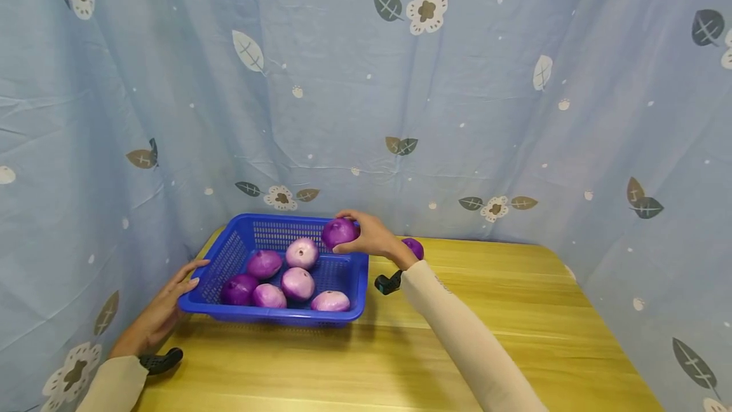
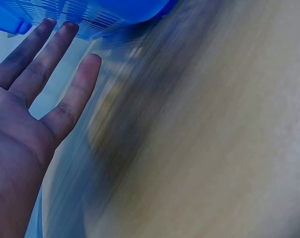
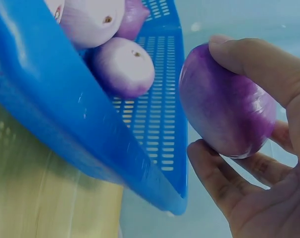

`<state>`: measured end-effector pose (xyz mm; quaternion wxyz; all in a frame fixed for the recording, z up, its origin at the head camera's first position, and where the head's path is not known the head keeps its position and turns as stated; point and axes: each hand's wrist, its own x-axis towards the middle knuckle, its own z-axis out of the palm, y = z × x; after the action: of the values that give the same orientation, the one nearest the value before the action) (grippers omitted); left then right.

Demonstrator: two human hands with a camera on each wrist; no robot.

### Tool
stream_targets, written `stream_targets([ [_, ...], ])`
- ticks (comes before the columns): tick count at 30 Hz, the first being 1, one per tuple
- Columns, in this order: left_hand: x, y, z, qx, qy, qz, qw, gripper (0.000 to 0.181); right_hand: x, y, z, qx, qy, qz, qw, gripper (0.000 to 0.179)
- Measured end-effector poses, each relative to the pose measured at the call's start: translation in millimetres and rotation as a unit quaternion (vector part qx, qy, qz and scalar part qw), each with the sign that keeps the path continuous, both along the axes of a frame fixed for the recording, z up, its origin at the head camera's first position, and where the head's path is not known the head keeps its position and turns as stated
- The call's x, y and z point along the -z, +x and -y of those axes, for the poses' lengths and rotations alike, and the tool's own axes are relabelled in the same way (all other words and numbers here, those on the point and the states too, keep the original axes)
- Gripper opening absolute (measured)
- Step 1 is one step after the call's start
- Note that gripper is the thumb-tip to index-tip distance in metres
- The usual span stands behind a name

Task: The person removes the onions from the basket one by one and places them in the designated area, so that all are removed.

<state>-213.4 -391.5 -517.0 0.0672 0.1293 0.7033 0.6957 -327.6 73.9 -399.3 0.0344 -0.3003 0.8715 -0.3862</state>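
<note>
A purple onion [image 1: 339, 233] is in my right hand [image 1: 373, 234], over the back right corner of a blue plastic basket [image 1: 269, 314]. In the right wrist view, thumb and fingers grip this onion [image 3: 224, 104] from opposite sides. Several more onions lie in the basket, some deep purple like the one [image 1: 239, 289] at front left, others pale pink like the one [image 1: 297, 283] in the middle. My left hand [image 1: 162, 310] is at the basket's left rim, its fingertips right at the edge. The left wrist view shows straight, spread fingers [image 2: 73, 96] beside the basket wall.
Another purple onion [image 1: 413, 247] lies on the wooden table [image 1: 515, 310], partly behind my right wrist. Black wrist devices [image 1: 162, 361] show at both wrists. A blue patterned curtain [image 1: 343, 81] hangs around the table's back and sides.
</note>
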Motion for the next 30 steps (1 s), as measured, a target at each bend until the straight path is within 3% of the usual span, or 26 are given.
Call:
stream_targets([
  [10, 0.8, 0.9, 1.2, 0.005, 0.013, -0.004, 0.9999, 0.049, 1.2, 5.0, -16.0, 0.017, -0.035, 0.044, 0.9983, 0.076],
  [17, 1.5, -2.5, 1.1, 0.003, -0.010, -0.010, 0.9999, 0.049, 0.6, 1.6, -34.5, 0.018, -0.028, 0.009, 0.9994, 0.079],
  [30, 2.7, -4.7, 3.2, 0.014, 0.012, -0.010, 0.9998, 0.049, 6.1, -2.0, -71.5, 0.049, -0.031, -0.010, 0.9982, 0.078],
])
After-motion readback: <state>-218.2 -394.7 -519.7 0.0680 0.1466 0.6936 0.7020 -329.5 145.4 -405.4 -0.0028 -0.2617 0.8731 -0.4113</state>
